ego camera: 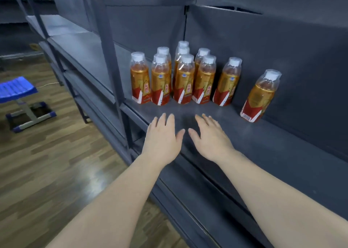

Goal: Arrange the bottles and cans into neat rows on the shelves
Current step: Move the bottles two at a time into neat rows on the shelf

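Both hands are spread flat, palms down and holding nothing, over the front of a dark grey shelf (282, 153): left hand (162, 136), right hand (211, 138), thumbs nearly meeting. Behind them a cluster of bottles (180, 76) stands upright in short rows, amber drink, white caps. One lone bottle (260, 95) stands apart to the right

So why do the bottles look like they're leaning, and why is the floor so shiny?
Head view: the wide lens bends the edges, so the far-right bottle seems tilted and the shelf rails curve. The wooden floor has a pale glare patch. Both hands look slightly soft.
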Motion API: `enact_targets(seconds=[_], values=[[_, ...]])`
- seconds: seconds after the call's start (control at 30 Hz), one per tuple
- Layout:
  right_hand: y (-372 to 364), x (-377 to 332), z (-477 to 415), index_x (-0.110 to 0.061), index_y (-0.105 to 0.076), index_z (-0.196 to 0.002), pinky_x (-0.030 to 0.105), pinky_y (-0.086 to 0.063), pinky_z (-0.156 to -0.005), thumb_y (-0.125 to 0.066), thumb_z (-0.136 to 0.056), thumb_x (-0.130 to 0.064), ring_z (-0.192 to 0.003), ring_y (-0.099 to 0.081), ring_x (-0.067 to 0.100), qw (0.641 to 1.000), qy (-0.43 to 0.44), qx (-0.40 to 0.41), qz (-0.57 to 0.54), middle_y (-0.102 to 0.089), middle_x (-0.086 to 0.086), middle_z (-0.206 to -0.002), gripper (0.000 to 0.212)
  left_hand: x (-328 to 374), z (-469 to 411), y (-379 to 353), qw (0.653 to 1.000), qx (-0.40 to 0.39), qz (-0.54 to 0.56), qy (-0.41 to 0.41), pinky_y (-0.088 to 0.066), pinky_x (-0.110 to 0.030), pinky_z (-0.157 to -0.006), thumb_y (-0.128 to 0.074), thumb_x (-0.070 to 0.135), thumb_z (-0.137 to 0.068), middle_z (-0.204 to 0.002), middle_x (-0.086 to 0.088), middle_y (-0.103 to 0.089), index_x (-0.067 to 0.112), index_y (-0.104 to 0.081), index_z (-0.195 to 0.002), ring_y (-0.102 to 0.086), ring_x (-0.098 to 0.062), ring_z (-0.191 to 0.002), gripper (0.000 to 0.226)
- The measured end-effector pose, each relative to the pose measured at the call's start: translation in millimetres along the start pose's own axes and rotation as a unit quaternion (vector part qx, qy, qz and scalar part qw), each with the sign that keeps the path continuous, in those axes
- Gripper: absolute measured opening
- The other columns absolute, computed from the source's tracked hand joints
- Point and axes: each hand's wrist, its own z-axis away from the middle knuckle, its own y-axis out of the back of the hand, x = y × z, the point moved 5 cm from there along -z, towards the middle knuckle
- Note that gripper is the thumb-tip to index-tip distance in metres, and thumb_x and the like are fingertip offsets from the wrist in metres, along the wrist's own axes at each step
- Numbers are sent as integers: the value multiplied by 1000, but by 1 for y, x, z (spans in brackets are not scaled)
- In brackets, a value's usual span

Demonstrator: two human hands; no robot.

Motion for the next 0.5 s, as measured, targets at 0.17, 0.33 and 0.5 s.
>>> enact_targets(seconds=[0.17,0.33,0.5], values=[[18,47,-8,-20,-18,-159,36,-14,-124,-36,-104,-49,-154,-7,21,992,-101,71,-28,-17,3,-166,65,26,-52,-26,996,-39,20,-80,-21,-45,-123,-40,47,-103,-162,-15,-25,10,-24,-156,-20,-35,-150,66],[34,104,-5,-19,-23,-157,40,-26,-120,-43,-103,-48,-152,-16,22,973,-191,124,-44,-25,1,-164,65,67,-89,-53,987,-82,58,-129,-22,-44,-123,-41,46,-103,-164,-11,-23,12,-21,-157,-17,-31,-151,66],[46,152,-14,-20,-30,-151,41,-39,-108,-55,-98,-45,-144,-28,23,950,-244,179,-75,-37,0,-154,64,100,-123,-68,984,-76,76,-139,-27,-43,-119,-43,45,-103,-164,-6,-23,16,-20,-158,-20,-27,-151,66]])
